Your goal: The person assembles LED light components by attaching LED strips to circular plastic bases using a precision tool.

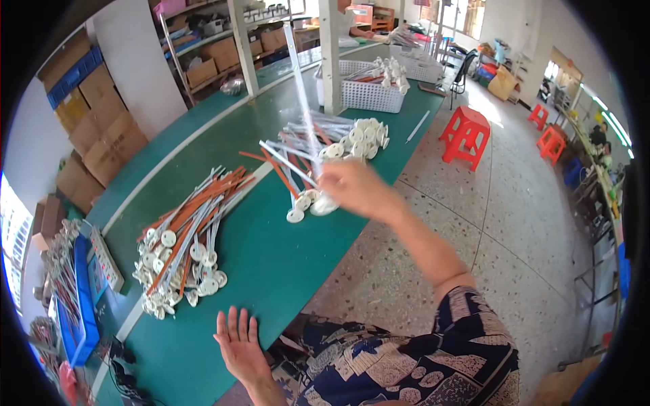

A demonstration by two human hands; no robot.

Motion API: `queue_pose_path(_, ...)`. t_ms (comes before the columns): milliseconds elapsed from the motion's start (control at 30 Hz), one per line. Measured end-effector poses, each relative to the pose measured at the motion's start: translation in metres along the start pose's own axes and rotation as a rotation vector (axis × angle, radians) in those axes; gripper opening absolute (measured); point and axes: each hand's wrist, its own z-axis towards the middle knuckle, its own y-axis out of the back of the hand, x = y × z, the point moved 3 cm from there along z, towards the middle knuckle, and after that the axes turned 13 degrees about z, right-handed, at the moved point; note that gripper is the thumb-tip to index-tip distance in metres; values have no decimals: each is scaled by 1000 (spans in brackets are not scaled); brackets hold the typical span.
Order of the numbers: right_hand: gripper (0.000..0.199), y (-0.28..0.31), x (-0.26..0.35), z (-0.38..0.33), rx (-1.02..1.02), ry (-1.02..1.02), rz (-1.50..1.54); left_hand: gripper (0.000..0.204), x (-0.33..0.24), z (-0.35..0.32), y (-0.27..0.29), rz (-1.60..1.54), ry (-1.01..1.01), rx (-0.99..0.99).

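A green worktop (271, 260) is stretching away at a slant, its near edge running beside the wearer over a speckled floor (433, 271). Toward the far long edge, a blue tray (84, 291) is holding more thin rods, with a white power strip (107, 260) lying just beside it. Cardboard boxes (101, 128) are standing stacked beyond that edge, and a white pillar (330, 68) is rising from the worktop. Toward the far end, a white basket (372, 98) is carrying rods with pale heads, and a co-worker (355, 27) is sitting or standing past it. A red stool (466, 135) is standing on the floor, near the near edge.

Rods with white round discs are lying in two heaps: the left heap (183, 250), brown and silvery, is spreading toward the far long edge, while the right heap (359, 139) is resting close to the near edge, beyond the right hand.

The right hand (352, 188), blurred, is closing its fingers around a pale rod (302, 88), which is pointing up above the right heap; loose discs are showing just beneath. The left hand (242, 355) is lying open at the near edge, palm up and fingers extended, nearest to the left heap; whether it is touching the worktop is unclear.
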Motion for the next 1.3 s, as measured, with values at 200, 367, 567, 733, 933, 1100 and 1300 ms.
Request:
queue_pose_path(200, 22, 150, -68, 83, -11, -188, -886, 56, -1, 6, -1, 59, 29, -5)
queue_pose_path(367, 19, 173, -119, 141, 159, -331, -1041, 53, -8, 7, -1, 130, 76, 27)
queue_pose_path(567, 23, 202, -218, 160, 22, -354, -740, 53, -1, 12, 7, 134, 124, -17)
queue_pose_path(733, 21, 199, -270, 166, -85, -441, -622, 53, -1, 14, 4, 159, 138, -74)
queue_pose_path(933, 16, 191, -285, 170, -164, -400, -632, 53, -4, 16, -8, 191, 141, -120)
queue_pose_path(1100, 39, 195, -269, 167, -88, -421, -588, 52, -7, 15, -19, 174, 125, -125)
queue_pose_path(1300, 49, 178, -259, 166, -191, -284, -640, 55, -3, 16, -3, 147, 96, -143)
